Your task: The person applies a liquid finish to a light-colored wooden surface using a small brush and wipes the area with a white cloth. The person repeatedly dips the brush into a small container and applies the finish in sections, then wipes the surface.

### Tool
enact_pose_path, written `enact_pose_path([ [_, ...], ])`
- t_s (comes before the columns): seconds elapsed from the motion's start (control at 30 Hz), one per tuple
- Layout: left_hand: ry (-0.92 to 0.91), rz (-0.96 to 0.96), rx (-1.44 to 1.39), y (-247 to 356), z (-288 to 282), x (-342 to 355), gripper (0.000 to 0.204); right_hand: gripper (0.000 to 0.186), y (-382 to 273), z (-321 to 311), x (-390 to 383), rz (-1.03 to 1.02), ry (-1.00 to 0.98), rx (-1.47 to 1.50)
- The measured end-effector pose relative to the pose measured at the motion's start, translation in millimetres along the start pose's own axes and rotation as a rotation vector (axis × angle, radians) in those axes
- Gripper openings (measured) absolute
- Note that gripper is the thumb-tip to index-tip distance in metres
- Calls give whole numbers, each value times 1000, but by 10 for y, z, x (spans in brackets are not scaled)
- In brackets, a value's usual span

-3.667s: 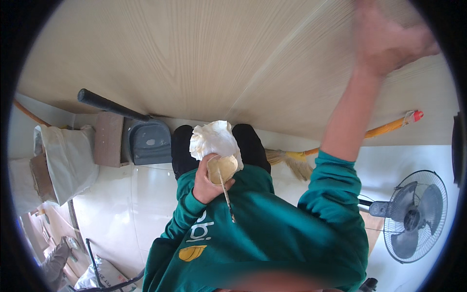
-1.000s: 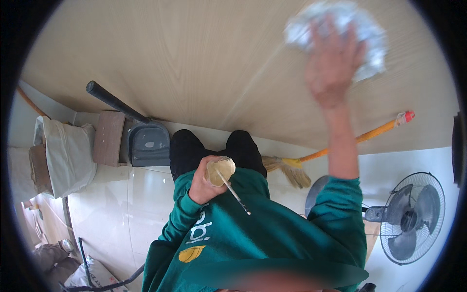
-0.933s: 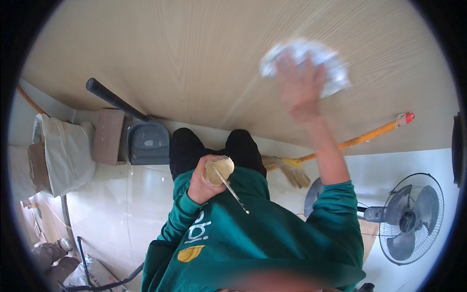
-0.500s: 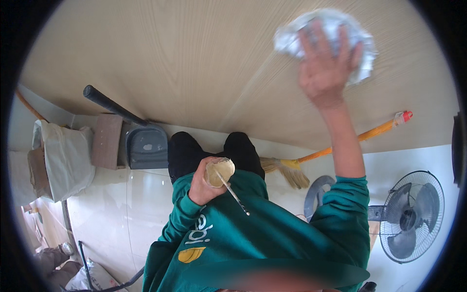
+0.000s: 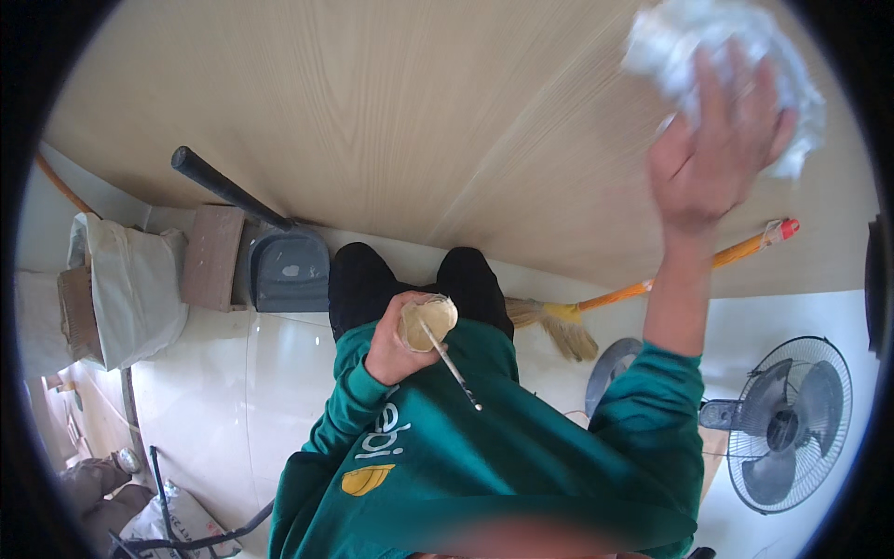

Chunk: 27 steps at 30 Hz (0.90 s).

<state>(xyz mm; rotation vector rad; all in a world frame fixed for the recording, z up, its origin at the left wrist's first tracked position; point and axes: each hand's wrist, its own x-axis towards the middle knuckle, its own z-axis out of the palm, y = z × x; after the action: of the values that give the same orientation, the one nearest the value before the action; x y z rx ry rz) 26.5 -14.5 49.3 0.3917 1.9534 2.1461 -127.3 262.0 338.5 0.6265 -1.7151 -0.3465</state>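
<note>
My left hand (image 5: 389, 347) is closed round a small cup (image 5: 445, 317) in front of my body. Pale stuff coats the cup's inside, and a thin brush-like stick (image 5: 454, 373) leans out over its rim. Which end of the stick sits in the cup, I cannot tell for certain. High on the right, my right hand (image 5: 712, 163) presses a crumpled white cloth (image 5: 717, 28) against a wood-grained panel (image 5: 372, 112). Its fingers lie spread over the cloth, slightly blurred.
Left of my knees are a dark dustpan (image 5: 289, 270), a brown box (image 5: 212, 256) and a white bag (image 5: 140, 289). A broom (image 5: 619, 296) leans on the panel at the right, above a wall fan (image 5: 782, 424). A sack (image 5: 182, 522) lies lower left.
My right hand and the cloth have slid rightward and a little upward across the panel. My left hand still holds the cup, nearly in the same place.
</note>
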Motion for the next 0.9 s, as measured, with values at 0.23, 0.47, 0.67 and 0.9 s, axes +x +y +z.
enact_pose_path([
  [0.23,34,3,31,11,18,-36,78,52,-670,657,-987,-228,-420,252],
  [0.47,62,-7,22,31,-106,-96,78,35,-1901,235,-2648,-229,-1123,1137],
  [0.67,19,-33,-79,-25,4,-9,82,51,-1973,-188,-2662,952,-820,1197],
  [0.9,57,118,213,-90,71,-34,81,25,-2066,-235,-2493,1528,-646,1549],
])
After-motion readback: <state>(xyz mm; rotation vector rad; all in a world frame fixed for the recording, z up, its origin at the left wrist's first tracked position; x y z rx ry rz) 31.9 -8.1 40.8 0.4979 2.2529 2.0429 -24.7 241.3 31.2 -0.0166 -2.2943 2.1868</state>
